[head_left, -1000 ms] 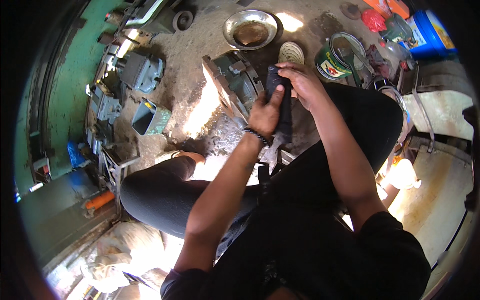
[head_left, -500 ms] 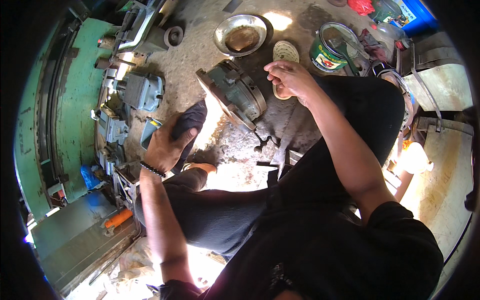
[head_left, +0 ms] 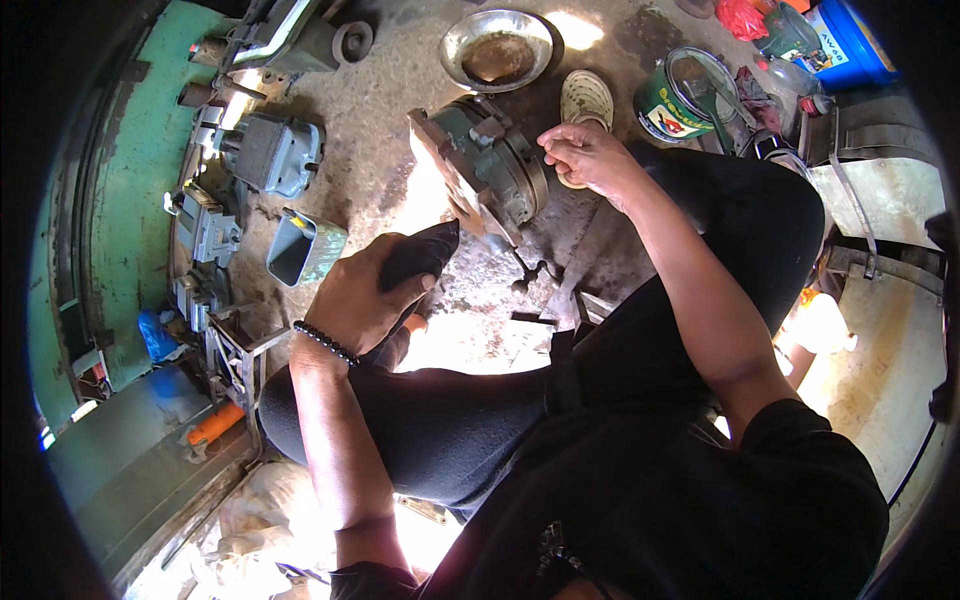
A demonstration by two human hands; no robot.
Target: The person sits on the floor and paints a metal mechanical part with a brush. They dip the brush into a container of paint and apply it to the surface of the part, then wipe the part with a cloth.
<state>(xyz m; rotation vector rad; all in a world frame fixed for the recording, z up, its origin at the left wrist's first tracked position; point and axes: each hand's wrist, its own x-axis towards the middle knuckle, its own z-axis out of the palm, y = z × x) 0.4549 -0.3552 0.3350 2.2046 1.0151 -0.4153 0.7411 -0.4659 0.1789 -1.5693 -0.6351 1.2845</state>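
My left hand [head_left: 358, 298], with a beaded bracelet at the wrist, is closed on a dark cloth [head_left: 420, 258]. The cloth's tip reaches close to the lower edge of a grey-green metal machine part [head_left: 478, 165]. This heavy part has a round flange on its right side and a flat plate on its left, and it stands tilted on the floor. Below it sticks out a small dark crank handle [head_left: 535, 276]. Just right of the flange hovers my right hand [head_left: 592, 168], its fingers curled and thumb pressed in. Whatever those fingers may hold is too small to make out.
A metal basin [head_left: 465, 75] with brown residue lies beyond the part, near a pale slipper [head_left: 587, 97] on my foot. To the right stands a green paint bucket [head_left: 652, 112]. A green open-topped bin [head_left: 306, 246] and grey machine parts [head_left: 272, 155] stand on the left.
My left hand has moved right with the cloth, bringing it nearer the machine part. My right hand stays by the flange with fingers curled. The view has shifted slightly.
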